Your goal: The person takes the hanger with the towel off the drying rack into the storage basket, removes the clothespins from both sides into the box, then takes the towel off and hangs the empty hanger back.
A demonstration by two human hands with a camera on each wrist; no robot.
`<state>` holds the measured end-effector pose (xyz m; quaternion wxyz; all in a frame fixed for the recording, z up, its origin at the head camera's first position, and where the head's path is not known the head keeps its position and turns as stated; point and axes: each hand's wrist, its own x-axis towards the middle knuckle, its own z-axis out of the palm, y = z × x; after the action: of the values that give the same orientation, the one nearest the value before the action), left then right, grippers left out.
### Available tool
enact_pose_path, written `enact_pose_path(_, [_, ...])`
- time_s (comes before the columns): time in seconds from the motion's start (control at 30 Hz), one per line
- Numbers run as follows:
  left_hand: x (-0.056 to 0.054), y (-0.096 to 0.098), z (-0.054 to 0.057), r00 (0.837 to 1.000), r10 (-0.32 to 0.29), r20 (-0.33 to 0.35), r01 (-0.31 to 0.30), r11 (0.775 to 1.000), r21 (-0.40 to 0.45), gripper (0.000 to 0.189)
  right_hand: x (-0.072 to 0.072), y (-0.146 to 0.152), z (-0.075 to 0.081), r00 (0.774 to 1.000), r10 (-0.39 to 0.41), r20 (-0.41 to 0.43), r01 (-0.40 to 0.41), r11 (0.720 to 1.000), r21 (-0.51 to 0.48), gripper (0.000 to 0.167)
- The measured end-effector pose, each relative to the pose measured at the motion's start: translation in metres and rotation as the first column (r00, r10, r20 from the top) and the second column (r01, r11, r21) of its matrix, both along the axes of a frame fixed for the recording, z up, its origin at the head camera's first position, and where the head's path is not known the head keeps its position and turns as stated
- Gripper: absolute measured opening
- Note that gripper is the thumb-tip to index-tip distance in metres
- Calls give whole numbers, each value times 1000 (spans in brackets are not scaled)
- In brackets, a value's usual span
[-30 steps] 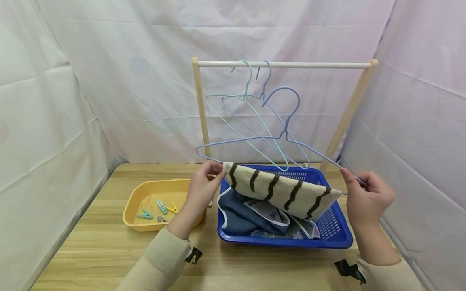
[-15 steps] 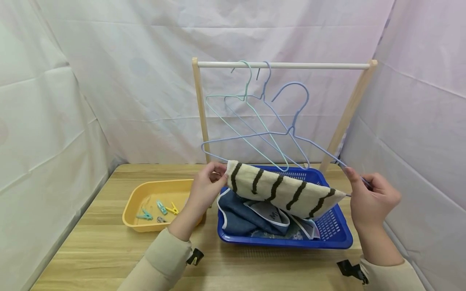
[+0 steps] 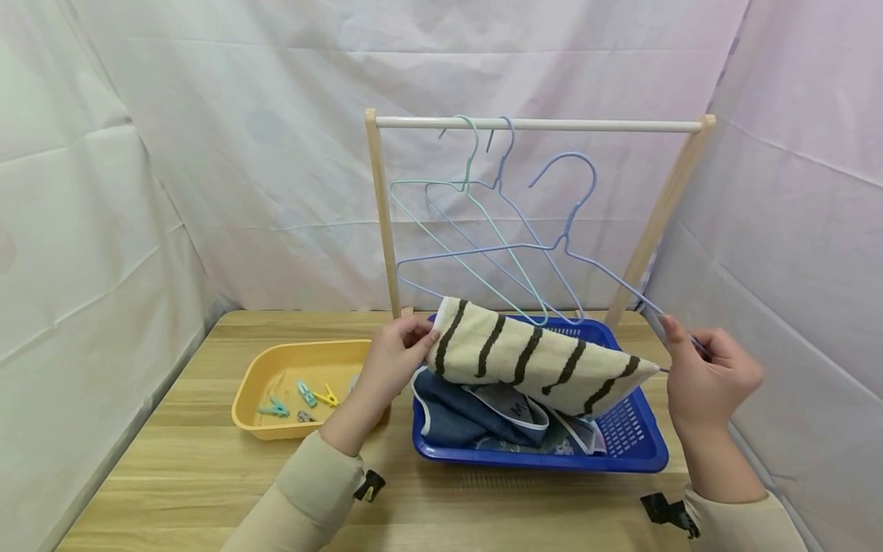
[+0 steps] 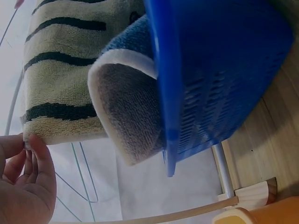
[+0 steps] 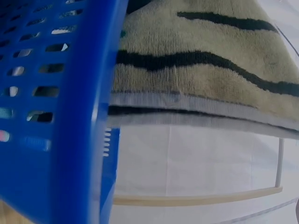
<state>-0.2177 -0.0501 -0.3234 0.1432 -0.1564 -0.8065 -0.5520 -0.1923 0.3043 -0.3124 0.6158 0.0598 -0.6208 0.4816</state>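
A cream towel (image 3: 524, 353) with dark wavy stripes hangs folded over the bottom bar of a blue wire hanger (image 3: 483, 249), above a blue basket (image 3: 545, 460). My left hand (image 3: 396, 353) pinches the towel's upper left corner between thumb and fingers, also plain in the left wrist view. At the hanger's right end, my right hand (image 3: 710, 383) grips the wire with the thumb on top. The hanger's hook points up and is free of the rail. In the right wrist view the towel's white-edged side (image 5: 187, 100) hangs beside the basket wall (image 5: 79, 116).
A wooden-legged rack with a white rail (image 3: 607, 125) stands behind. A mint hanger (image 3: 471, 153) and another blue hanger (image 3: 507, 153) hang from it. Dark blue cloths (image 3: 455, 406) lie in the basket. At left, a yellow tray (image 3: 251, 376) holds several clothespins (image 3: 306, 392).
The held hanger and towel have shifted right and slightly up, with both hands moving right. The left hand has pulled the towel's left end a little higher. The basket and tray stay put.
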Motion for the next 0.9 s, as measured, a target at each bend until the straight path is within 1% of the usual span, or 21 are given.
enact_pose_path(0.1, [0,-2,-2,1000,-5,22,5,1000,-14,5,0,2,-1,1000,-19,3,19,1000,-8,46])
enact_pose_path(0.33, [-1,-5,-5,998,4,57,-2,999,-42,5,1,8,1,999,-48,-2,48,997,-67,51])
enact_pose_path(0.57, [-4,-8,-10,993,-10,121,15,999,-41,4,4,13,2,998,-58,-18,57,996,-73,56])
enact_pose_path(0.73, [-5,-11,-13,990,-17,138,23,999,-39,5,7,14,5,997,-61,-35,58,995,-85,57])
enact_pose_path(0.9, [-5,-12,-13,988,-2,152,13,998,-66,5,11,13,10,997,-66,-35,62,993,-97,57])
